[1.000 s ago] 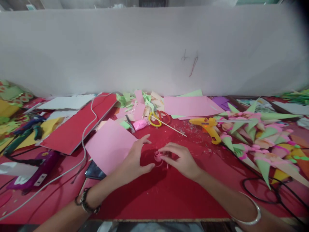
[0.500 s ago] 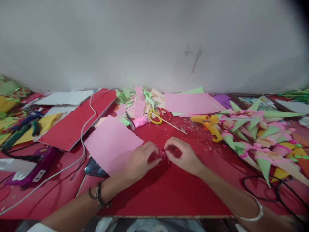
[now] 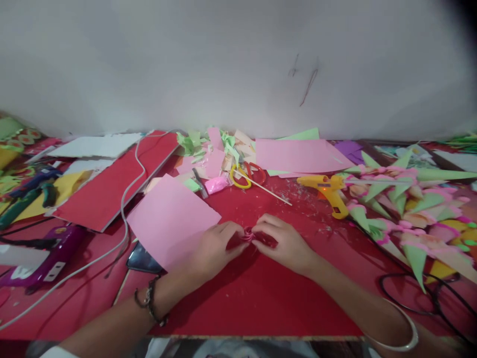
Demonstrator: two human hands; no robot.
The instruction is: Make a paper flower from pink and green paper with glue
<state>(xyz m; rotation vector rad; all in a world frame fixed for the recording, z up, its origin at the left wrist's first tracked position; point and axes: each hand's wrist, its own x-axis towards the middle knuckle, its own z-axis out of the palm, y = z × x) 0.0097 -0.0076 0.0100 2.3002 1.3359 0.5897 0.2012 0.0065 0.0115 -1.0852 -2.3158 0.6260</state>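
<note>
Both hands (image 3: 287, 244) pinch a small, round, curly pink roll (image 3: 248, 234) between them; a shiny pink plastic packet (image 3: 216, 184) lies beyond.

One left hand (image 3: 212, 253) and one right hand (image 3: 286, 246) are counted, two in all, along with one coiled pink strip (image 3: 248, 234). At least one dark bracelet (image 3: 150, 299) and one silver bangle (image 3: 414, 335) are seen. One near pink sheet (image 3: 171, 216) and at least one far pink sheet (image 3: 301, 156) are noted. One yellow handle loop (image 3: 232, 176) and one red handle loop (image 3: 264, 175) are shown. One glue gun (image 3: 324, 184), one thin stick (image 3: 267, 190), one pink packet (image 3: 217, 184), one red board (image 3: 115, 189) and one purple power strip (image 3: 61, 256) are listed. The paper flowers (image 3: 415, 253) and the paper scraps (image 3: 214, 161) are heaped too closely to be counted.
</note>
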